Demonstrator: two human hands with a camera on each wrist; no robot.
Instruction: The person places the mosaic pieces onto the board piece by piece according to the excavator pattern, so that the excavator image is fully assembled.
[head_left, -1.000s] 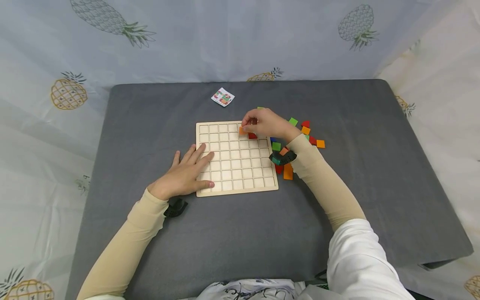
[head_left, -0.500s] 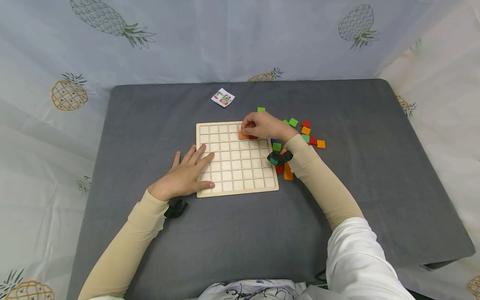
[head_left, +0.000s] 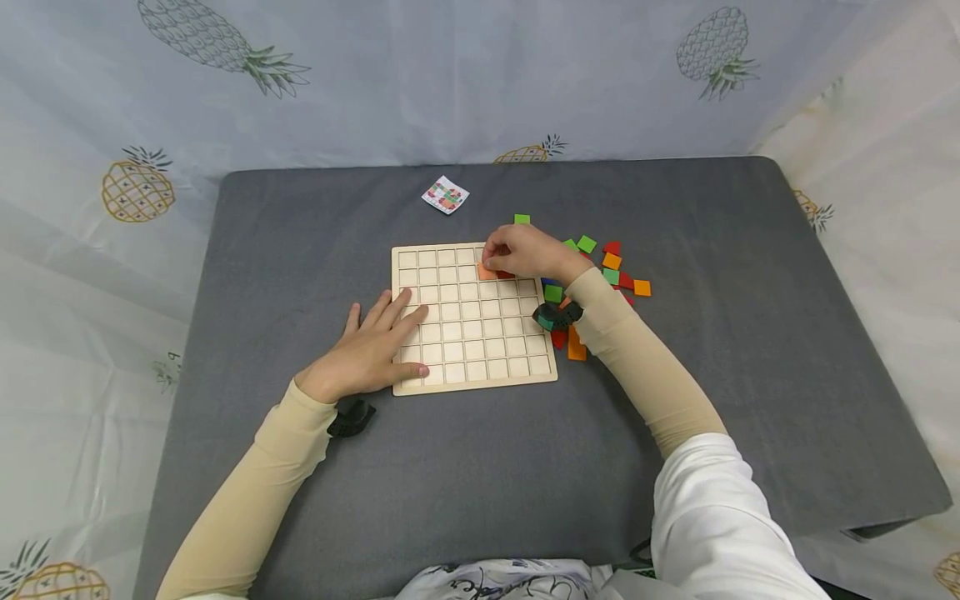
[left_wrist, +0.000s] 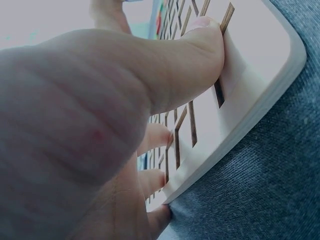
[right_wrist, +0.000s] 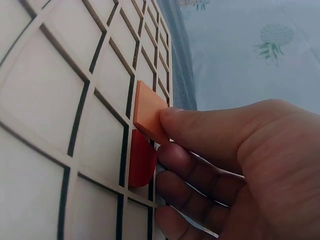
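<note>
A pale wooden grid board [head_left: 480, 386] lies on the grey table. With fingers spread, my left hand [head_left: 367, 350] rests on its left side; the left wrist view has the thumb [left_wrist: 190, 65] over the corner cells. At the far side of the board, my right hand [head_left: 528, 248] pinches a square orange tile [right_wrist: 149, 110] between thumb and fingers. That tile leans over a grid cell, one edge down among the ridges. Directly beside it, a red tile [right_wrist: 142, 162] with a curved side sits in a cell, partly covered in the head view by my right hand.
Loose green, red, orange and blue tiles lie right of the board, such as a green tile [head_left: 552, 293] and an orange tile [head_left: 642, 287]; my right forearm hides some. A small card [head_left: 446, 195] with a coloured pattern lies behind the board.
My right hand has shifted slightly left, and the orange tile has come a little nearer to me and shows more of its face. My left hand stays put.
</note>
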